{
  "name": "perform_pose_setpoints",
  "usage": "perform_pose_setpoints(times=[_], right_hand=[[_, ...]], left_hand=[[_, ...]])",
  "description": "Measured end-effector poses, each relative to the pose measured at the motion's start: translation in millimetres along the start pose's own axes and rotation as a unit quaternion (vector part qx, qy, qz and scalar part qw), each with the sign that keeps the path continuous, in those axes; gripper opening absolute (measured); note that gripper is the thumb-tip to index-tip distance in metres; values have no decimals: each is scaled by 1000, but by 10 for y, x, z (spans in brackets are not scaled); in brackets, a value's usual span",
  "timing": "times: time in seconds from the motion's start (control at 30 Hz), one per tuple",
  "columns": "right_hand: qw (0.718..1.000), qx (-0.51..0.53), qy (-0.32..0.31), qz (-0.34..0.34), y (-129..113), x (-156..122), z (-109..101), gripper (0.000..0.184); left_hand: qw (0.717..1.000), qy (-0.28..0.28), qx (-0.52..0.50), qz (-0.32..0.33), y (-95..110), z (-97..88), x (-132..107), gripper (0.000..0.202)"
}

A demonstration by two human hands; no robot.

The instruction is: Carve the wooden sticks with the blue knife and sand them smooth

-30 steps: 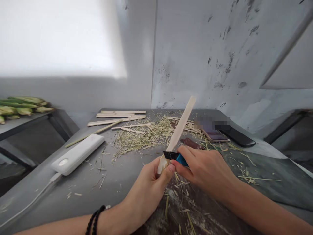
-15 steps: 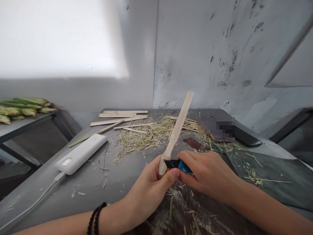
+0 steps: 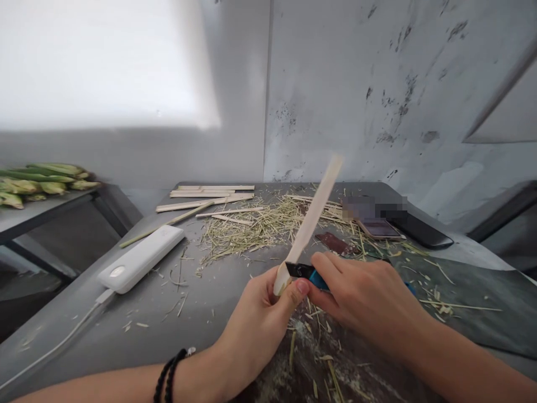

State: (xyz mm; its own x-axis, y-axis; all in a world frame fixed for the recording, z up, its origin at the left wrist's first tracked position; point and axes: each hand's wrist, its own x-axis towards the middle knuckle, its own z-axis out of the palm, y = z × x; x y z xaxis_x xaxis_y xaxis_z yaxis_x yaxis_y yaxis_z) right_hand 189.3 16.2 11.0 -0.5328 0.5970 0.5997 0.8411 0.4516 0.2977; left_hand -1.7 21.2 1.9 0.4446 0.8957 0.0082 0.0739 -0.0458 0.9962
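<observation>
My left hand (image 3: pixel 260 313), a black beaded bracelet on its wrist, is closed round the lower end of a pale flat bamboo strip (image 3: pixel 314 218). The strip stands tilted up and to the right, its rounded lower end showing between thumb and fingers. In my right hand (image 3: pixel 361 296) is a utility knife (image 3: pixel 316 278) with a blue body and a dark blade. The blade lies against the strip just above my left fingers. My left thumb tip meets the knife near the blade's base.
Green shavings (image 3: pixel 260 229) lie heaped mid-table, with bamboo strips (image 3: pixel 210 196) behind. A white power bank (image 3: pixel 142 257) with a cable sits left. Phones (image 3: pixel 381 228) (image 3: pixel 428 230), a brown sandpaper-like piece (image 3: pixel 335 244) and a dark green sheet (image 3: pixel 474 302) lie right. Green stalks (image 3: pixel 42 182) rest on a side table.
The knife blade has moved slightly up along the strip. The strip's upper end has leaned a little further right. Both hands keep their hold.
</observation>
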Motion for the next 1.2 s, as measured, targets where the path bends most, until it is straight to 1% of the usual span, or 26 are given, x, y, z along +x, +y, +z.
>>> perform_pose_setpoints(times=[0.1, 0.23, 0.37, 0.47, 0.57, 0.73, 0.9, 1.03, 1.2], right_hand=[[1000, -5, 8, -12, 69, 11, -6, 37], [999, 47, 7, -26, 113, -8, 26, 38], [989, 146, -37, -10, 54, -34, 83, 35], [981, 188, -44, 7, -18, -33, 127, 33], [981, 192, -33, 16, -67, -24, 140, 34], [984, 176, -40, 7, -67, -17, 97, 33], [990, 132, -38, -7, -30, -15, 94, 32], [990, 126, -61, -13, -3, -18, 116, 31], [987, 133, -84, -26, 48, -15, 114, 29]], left_hand=[[1000, -5, 0, -4, 11, 5, -3, 45], [999, -37, -36, 13, -10, 2, -19, 38], [996, -30, -78, 21, -70, 0, -52, 34], [998, -19, -60, 19, -113, -6, -67, 35], [999, -19, -34, 30, -145, -16, -83, 36], [998, -44, -11, 44, -173, -22, -110, 37], [999, -41, -15, 11, -184, -17, -103, 35], [999, -45, -20, -13, -194, -17, -103, 32], [999, -42, -13, -10, -190, -28, -100, 32]])
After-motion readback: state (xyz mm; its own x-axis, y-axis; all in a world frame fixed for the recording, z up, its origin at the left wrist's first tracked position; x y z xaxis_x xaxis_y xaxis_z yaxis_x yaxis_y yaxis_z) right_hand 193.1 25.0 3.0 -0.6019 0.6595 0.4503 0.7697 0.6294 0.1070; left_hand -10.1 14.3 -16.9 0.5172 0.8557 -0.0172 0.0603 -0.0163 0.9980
